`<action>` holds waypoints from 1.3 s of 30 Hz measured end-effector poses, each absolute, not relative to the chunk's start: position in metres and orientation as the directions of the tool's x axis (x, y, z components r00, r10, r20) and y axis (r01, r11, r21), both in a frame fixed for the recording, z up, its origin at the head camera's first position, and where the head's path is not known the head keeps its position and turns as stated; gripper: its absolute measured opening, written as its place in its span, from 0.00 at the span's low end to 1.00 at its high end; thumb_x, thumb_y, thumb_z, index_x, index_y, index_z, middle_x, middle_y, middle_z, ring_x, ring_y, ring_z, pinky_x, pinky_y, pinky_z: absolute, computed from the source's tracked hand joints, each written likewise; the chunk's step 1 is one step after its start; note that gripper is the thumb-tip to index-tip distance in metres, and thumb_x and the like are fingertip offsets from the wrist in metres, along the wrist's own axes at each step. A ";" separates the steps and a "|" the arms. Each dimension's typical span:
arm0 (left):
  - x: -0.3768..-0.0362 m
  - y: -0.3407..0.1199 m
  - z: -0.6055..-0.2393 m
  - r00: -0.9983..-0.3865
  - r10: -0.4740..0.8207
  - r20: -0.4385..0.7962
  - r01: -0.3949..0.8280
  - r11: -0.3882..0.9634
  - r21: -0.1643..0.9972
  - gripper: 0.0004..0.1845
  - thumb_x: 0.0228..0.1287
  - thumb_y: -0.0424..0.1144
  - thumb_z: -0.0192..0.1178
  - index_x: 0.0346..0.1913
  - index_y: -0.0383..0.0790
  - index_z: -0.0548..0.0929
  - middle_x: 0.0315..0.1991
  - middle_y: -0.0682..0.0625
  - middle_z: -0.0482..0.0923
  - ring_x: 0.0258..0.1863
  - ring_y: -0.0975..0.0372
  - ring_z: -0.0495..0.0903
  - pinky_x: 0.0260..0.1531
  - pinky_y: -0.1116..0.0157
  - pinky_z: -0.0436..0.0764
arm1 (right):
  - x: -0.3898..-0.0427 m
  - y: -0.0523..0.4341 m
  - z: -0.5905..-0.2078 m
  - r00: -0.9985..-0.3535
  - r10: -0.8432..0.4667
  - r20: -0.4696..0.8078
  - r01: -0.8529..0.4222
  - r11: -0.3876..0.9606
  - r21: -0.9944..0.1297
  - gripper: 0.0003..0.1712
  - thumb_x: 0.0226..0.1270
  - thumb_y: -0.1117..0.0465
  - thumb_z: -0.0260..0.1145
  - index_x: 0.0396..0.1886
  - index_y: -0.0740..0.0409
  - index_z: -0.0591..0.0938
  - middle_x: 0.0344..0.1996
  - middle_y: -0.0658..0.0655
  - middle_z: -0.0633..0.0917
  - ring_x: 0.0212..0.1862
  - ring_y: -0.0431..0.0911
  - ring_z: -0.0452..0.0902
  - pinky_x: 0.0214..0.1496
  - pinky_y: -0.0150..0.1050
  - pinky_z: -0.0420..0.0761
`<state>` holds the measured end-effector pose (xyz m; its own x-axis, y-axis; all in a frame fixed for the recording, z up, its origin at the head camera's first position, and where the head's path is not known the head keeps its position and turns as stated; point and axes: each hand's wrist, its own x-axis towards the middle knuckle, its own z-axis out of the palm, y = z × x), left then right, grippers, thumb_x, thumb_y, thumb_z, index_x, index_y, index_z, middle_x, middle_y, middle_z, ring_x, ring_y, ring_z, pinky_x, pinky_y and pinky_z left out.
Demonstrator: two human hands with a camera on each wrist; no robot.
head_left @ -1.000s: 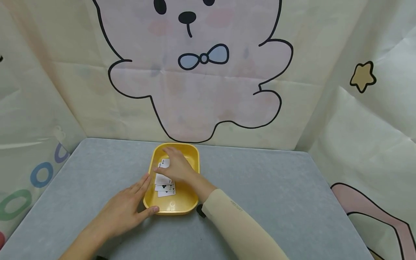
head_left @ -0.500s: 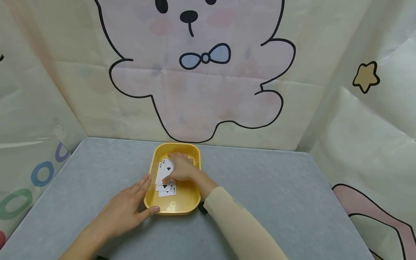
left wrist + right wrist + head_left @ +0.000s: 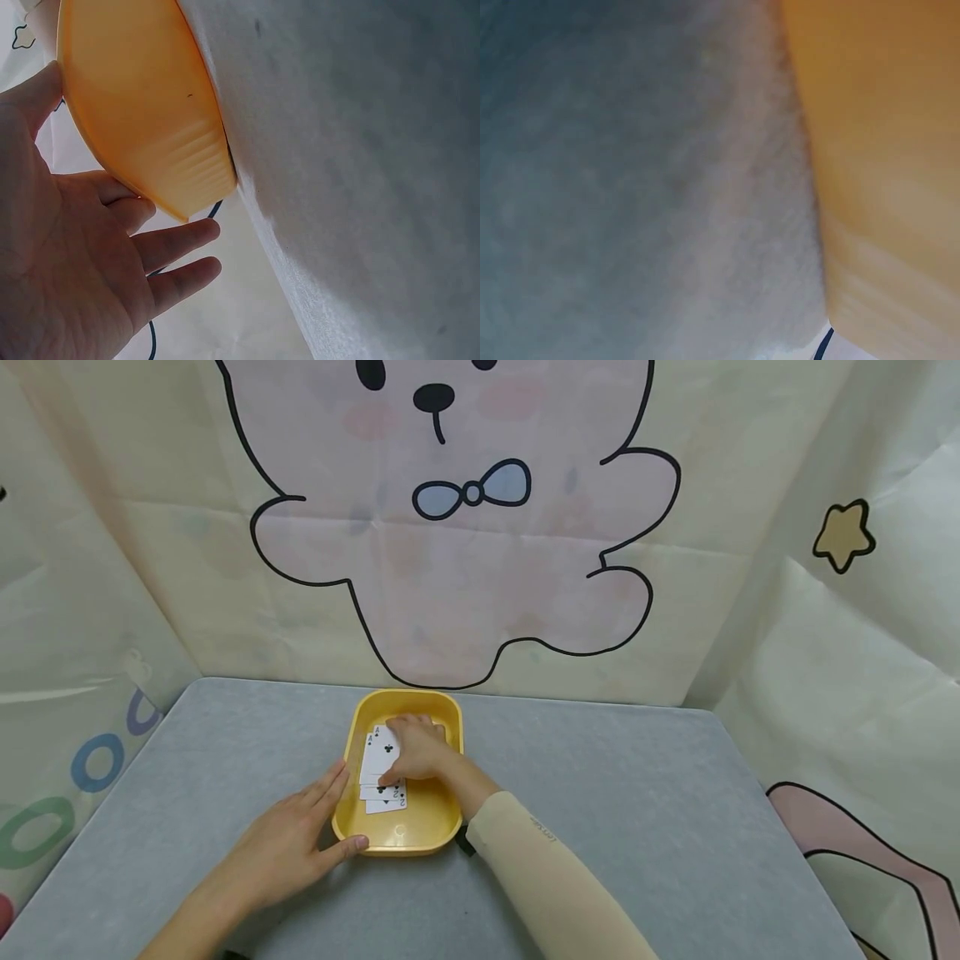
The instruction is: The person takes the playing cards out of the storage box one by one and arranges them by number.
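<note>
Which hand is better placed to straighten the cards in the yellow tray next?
Probably the right hand: it reaches inside the tray and covers part of the cards. The left hand sits outside, touching the tray's rim.

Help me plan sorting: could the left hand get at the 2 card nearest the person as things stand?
Probably yes: the left hand touches the yellow tray, and the 2 card shows an uncovered near end. It need only clear the rim; the right hand is just beyond.
</note>
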<state>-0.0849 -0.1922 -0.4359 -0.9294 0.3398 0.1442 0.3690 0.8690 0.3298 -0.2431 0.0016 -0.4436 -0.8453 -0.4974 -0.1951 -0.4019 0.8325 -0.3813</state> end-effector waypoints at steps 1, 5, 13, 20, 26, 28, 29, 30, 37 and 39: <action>-0.085 -0.192 -0.436 -0.930 0.339 0.145 0.368 0.869 0.330 0.52 0.68 0.70 0.61 0.80 0.34 0.63 0.80 0.40 0.62 0.65 0.40 0.77 0.60 0.40 0.77 | -0.243 0.001 -0.444 -0.846 -0.497 -0.196 -0.402 0.834 -0.379 0.55 0.50 0.42 0.85 0.77 0.50 0.72 0.74 0.51 0.73 0.70 0.49 0.66 0.72 0.50 0.65; -0.085 -0.192 -0.436 -0.929 0.341 0.147 0.371 0.868 0.329 0.52 0.68 0.69 0.61 0.80 0.33 0.64 0.79 0.39 0.63 0.65 0.40 0.77 0.60 0.40 0.77 | -0.243 0.001 -0.444 -0.846 -0.494 -0.203 -0.399 0.837 -0.374 0.56 0.51 0.42 0.84 0.78 0.50 0.71 0.74 0.51 0.72 0.70 0.50 0.66 0.72 0.50 0.65; -0.086 -0.192 -0.435 -0.928 0.342 0.148 0.373 0.868 0.327 0.52 0.68 0.69 0.61 0.81 0.34 0.63 0.80 0.40 0.62 0.66 0.41 0.77 0.61 0.41 0.78 | -0.245 0.000 -0.444 -0.852 -0.474 -0.222 -0.372 0.846 -0.382 0.58 0.51 0.43 0.84 0.80 0.49 0.69 0.75 0.51 0.72 0.69 0.49 0.64 0.73 0.49 0.63; -0.087 -0.192 -0.435 -0.929 0.341 0.146 0.371 0.869 0.327 0.52 0.69 0.70 0.61 0.81 0.34 0.63 0.80 0.40 0.62 0.67 0.41 0.77 0.61 0.41 0.77 | -0.245 0.000 -0.445 -0.855 -0.468 -0.223 -0.367 0.850 -0.377 0.56 0.51 0.43 0.84 0.79 0.49 0.71 0.73 0.51 0.73 0.68 0.48 0.65 0.71 0.48 0.63; -0.086 -0.192 -0.434 -0.929 0.341 0.145 0.370 0.869 0.329 0.51 0.69 0.68 0.62 0.81 0.34 0.63 0.80 0.40 0.62 0.67 0.41 0.77 0.61 0.41 0.78 | -0.246 0.000 -0.446 -0.853 -0.476 -0.214 -0.381 0.848 -0.368 0.53 0.51 0.42 0.84 0.77 0.48 0.74 0.71 0.51 0.74 0.67 0.48 0.65 0.69 0.47 0.65; -0.086 -0.192 -0.434 -0.928 0.340 0.149 0.371 0.868 0.331 0.51 0.68 0.68 0.62 0.81 0.34 0.63 0.80 0.40 0.62 0.67 0.41 0.77 0.61 0.41 0.77 | -0.245 0.000 -0.446 -0.852 -0.480 -0.211 -0.387 0.847 -0.363 0.52 0.52 0.42 0.84 0.77 0.47 0.74 0.71 0.52 0.74 0.67 0.48 0.65 0.69 0.48 0.65; -0.086 -0.192 -0.434 -0.928 0.340 0.153 0.372 0.867 0.332 0.51 0.68 0.68 0.63 0.80 0.34 0.63 0.80 0.40 0.62 0.67 0.41 0.77 0.61 0.41 0.77 | -0.245 0.000 -0.446 -0.851 -0.481 -0.210 -0.391 0.847 -0.360 0.52 0.52 0.42 0.83 0.77 0.47 0.74 0.71 0.51 0.74 0.67 0.48 0.65 0.68 0.47 0.65; -0.086 -0.192 -0.435 -0.927 0.342 0.156 0.375 0.865 0.333 0.51 0.68 0.68 0.63 0.80 0.34 0.63 0.80 0.40 0.62 0.67 0.41 0.77 0.61 0.41 0.77 | -0.245 0.000 -0.446 -0.849 -0.483 -0.212 -0.393 0.848 -0.357 0.52 0.52 0.42 0.83 0.77 0.47 0.74 0.71 0.51 0.74 0.67 0.48 0.65 0.68 0.47 0.65; -0.084 -0.192 -0.437 -0.924 0.349 0.160 0.383 0.863 0.330 0.51 0.68 0.68 0.63 0.80 0.33 0.64 0.79 0.40 0.63 0.65 0.41 0.78 0.59 0.42 0.79 | -0.242 0.001 -0.446 -0.840 -0.499 -0.213 -0.415 0.843 -0.342 0.51 0.54 0.40 0.81 0.77 0.46 0.74 0.71 0.52 0.74 0.68 0.48 0.66 0.67 0.47 0.66; -0.084 -0.193 -0.438 -0.923 0.348 0.163 0.384 0.862 0.330 0.51 0.69 0.68 0.62 0.80 0.33 0.64 0.79 0.40 0.63 0.65 0.41 0.78 0.59 0.42 0.79 | -0.242 0.001 -0.445 -0.840 -0.502 -0.207 -0.416 0.840 -0.348 0.51 0.54 0.40 0.81 0.77 0.46 0.74 0.70 0.52 0.75 0.67 0.48 0.66 0.67 0.48 0.66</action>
